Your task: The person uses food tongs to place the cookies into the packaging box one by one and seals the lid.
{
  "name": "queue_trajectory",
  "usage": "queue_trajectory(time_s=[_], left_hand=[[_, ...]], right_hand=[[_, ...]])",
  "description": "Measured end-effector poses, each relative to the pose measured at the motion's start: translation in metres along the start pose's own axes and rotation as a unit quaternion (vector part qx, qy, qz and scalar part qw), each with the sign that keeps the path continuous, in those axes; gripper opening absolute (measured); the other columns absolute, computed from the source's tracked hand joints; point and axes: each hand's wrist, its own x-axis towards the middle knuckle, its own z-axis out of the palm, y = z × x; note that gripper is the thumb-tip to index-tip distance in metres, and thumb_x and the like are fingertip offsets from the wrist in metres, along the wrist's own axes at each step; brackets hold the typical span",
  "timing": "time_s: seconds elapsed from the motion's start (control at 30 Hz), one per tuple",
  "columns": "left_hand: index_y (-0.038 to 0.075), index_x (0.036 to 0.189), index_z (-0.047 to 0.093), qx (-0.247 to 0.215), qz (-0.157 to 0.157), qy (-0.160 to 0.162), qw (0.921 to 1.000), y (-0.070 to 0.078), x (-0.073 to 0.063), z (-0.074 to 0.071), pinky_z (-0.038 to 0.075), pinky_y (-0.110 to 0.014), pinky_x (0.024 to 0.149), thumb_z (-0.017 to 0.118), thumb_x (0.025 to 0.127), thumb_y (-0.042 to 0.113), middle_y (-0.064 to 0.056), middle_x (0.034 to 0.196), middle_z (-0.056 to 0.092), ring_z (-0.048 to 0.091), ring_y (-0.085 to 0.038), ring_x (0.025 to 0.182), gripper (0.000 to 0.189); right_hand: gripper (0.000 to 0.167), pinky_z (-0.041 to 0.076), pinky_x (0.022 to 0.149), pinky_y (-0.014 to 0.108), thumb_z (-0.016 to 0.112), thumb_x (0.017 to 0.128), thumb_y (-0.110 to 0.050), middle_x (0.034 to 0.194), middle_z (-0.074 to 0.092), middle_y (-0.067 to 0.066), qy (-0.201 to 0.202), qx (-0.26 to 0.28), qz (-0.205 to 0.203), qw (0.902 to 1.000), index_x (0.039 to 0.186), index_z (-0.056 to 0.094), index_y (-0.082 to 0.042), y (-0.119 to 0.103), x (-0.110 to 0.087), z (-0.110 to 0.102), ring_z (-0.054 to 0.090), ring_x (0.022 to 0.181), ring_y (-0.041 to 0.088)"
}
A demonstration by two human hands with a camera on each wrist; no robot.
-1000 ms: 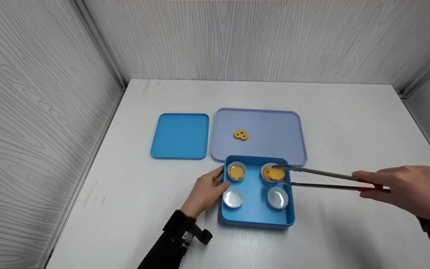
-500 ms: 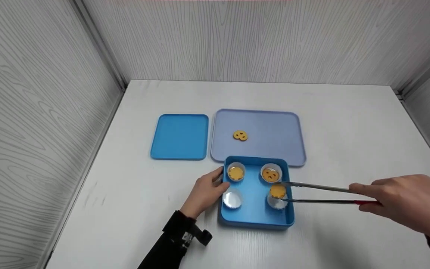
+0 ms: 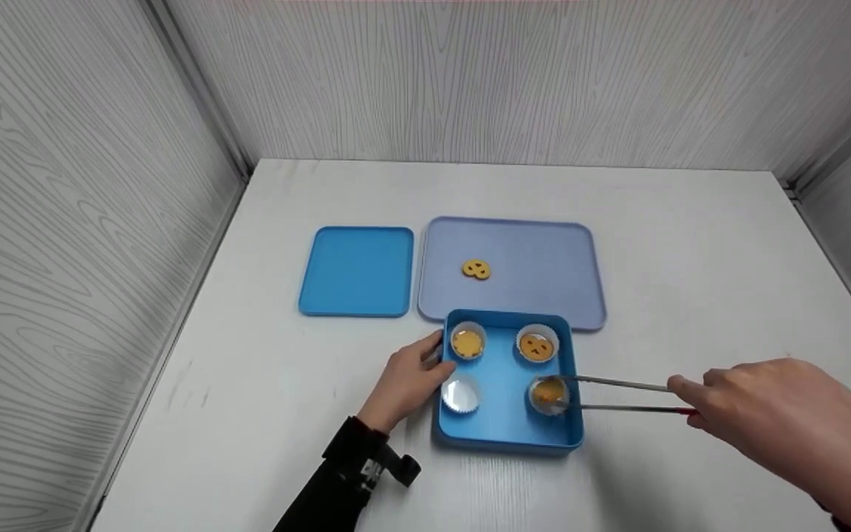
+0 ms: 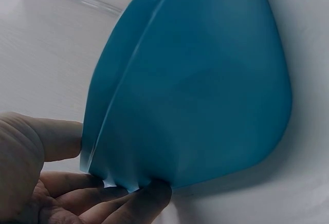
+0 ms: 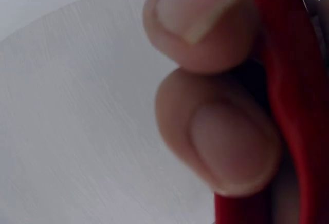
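My left hand [image 3: 407, 380] grips the left wall of a blue box [image 3: 505, 421], thumb at the rim and fingers along the outside; the left wrist view shows the box wall [image 4: 205, 90] close up. My right hand [image 3: 787, 421] holds metal tongs [image 3: 617, 408] by their red handles [image 5: 293, 95]. The tong tips reach into the front right paper cup [image 3: 548, 411], around a yellow cookie [image 3: 547, 390] there. A round cookie [image 3: 467, 343] lies in the back left cup, a brown cookie with holes [image 3: 536, 347] in the back right one. The front left cup [image 3: 461, 393] holds nothing.
Behind the box lies a lavender tray [image 3: 544, 258] with one pretzel-shaped cookie [image 3: 476, 269] on it. To its left is a flat blue tray [image 3: 357, 270]. Grey wood-grain walls [image 3: 470, 81] stand at the back and both sides of the white table [image 3: 263, 384].
The tongs have carried the yellow cookie from over the back right cup toward the front, down into the front right cup. The left hand and box have stayed put.
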Motion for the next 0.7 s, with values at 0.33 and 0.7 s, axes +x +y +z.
queue_trajectory(time_s=[0.33,0.7], left_hand=[[0.009,0.159,0.035,-0.005,0.008,-0.003,0.9999,-0.0014,-0.0001,-0.0003,0.039,-0.043,0.117,0.060,0.103,0.028,-0.010,0.161,0.041,0.047,-0.029,0.142,0.065],[0.008,0.159,0.035,-0.001,0.007,0.000,1.0000,-0.0011,-0.0004,-0.0001,0.039,-0.043,0.117,0.060,0.103,0.029,-0.010,0.161,0.041,0.049,-0.029,0.141,0.065]], right_hand=[[0.028,0.030,0.042,0.025,0.090,0.076,-0.027,0.056,0.039,-0.011,-0.036,0.008,0.007,0.9993,0.091,0.067,-0.019,-0.0096,0.0075,-0.0010,0.030,0.047,0.007],[0.031,0.029,0.042,0.025,0.090,0.076,-0.031,0.057,0.036,-0.013,-0.017,0.014,0.017,0.9996,0.091,0.065,-0.021,-0.0054,-0.0002,-0.0027,0.030,0.047,0.004]])
